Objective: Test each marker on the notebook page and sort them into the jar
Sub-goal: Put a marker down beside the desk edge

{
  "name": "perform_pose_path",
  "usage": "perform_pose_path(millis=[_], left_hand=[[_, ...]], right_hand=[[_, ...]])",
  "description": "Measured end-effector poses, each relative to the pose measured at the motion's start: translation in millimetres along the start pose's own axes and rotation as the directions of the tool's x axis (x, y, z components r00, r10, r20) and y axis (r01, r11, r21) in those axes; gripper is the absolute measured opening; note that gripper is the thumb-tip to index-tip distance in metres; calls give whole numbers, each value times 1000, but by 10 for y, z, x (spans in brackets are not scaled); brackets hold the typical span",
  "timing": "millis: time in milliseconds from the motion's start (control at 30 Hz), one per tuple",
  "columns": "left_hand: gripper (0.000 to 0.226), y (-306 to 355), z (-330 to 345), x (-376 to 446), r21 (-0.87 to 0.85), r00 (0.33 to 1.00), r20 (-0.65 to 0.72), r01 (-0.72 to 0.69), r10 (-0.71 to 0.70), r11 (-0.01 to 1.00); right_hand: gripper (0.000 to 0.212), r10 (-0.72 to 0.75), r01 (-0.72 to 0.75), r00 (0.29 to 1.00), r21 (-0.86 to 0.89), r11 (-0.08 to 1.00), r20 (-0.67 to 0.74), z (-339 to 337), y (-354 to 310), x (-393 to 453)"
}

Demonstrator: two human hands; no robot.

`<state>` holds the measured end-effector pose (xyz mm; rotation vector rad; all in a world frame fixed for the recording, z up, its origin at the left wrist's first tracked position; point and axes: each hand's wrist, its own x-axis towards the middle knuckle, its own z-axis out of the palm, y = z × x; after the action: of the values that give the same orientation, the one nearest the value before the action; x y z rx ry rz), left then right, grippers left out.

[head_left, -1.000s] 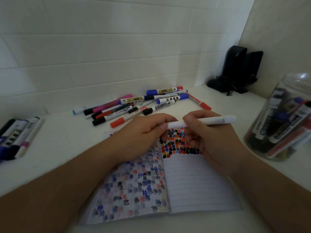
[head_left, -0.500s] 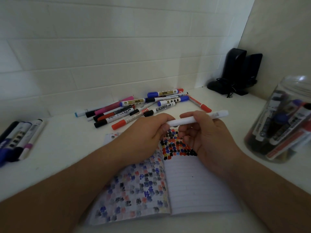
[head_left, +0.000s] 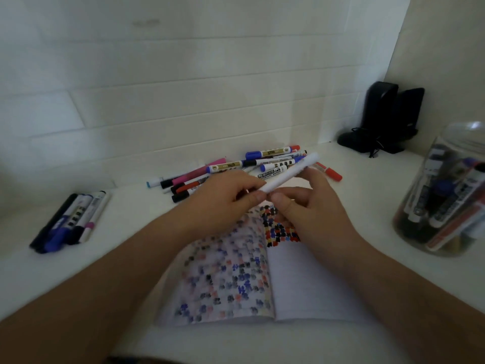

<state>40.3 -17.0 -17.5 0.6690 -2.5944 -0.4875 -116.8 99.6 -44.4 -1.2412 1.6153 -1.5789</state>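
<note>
Above the open lined notebook (head_left: 309, 285), near the middle of the view, both hands hold one white plastic marker (head_left: 290, 176) that slants from the fingers up toward one o'clock. The left hand (head_left: 225, 199) pinches the marker's near end between thumb and fingers; the right hand (head_left: 307, 206) curls round the barrel just beside it, so the two thumbs almost touch. Whether the cap is on or off I cannot tell, since the fingers cover that end.

On the notebook, the right page carries a dense patch of black, red and blue test blots at its top, and the left page shows fainter blots all over. A loose pile of untested markers (head_left: 236, 170) with blue, pink, red and black caps lies on the white counter (head_left: 126, 253) at twelve o'clock, behind the hands. A small row of dark and white markers (head_left: 70, 222) lies set apart at nine o'clock. The clear glass jar (head_left: 446, 195), already holding many markers, stands at three o'clock, well apart from the hands. Two black speakers (head_left: 388, 116) sit in the corner at one o'clock.

Judging by the two-handed grip, the step in hand is uncapping or recapping this marker. If uncapping, the next move calls for a straight pull apart, then bringing the tip down onto bare lines below the blots; if recapping, a carry to the jar.
</note>
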Motion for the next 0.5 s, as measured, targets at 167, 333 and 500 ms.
perform_pose_path(millis=[167,333,500], left_hand=[[10,-389,-446,-350,113,950,-159,289,-270,951],[27,-937,-739,-973,323,814,-332,573,-476,753],[23,-1140,-739,-1245,509,841,-256,537,-477,673]], right_hand=[[30,-168,297,949,-577,761,268,19,42,-72],[66,-20,428,872,-740,518,490,77,-10,-164],[79,18,429,868,-768,475,496,58,-40,-209]])
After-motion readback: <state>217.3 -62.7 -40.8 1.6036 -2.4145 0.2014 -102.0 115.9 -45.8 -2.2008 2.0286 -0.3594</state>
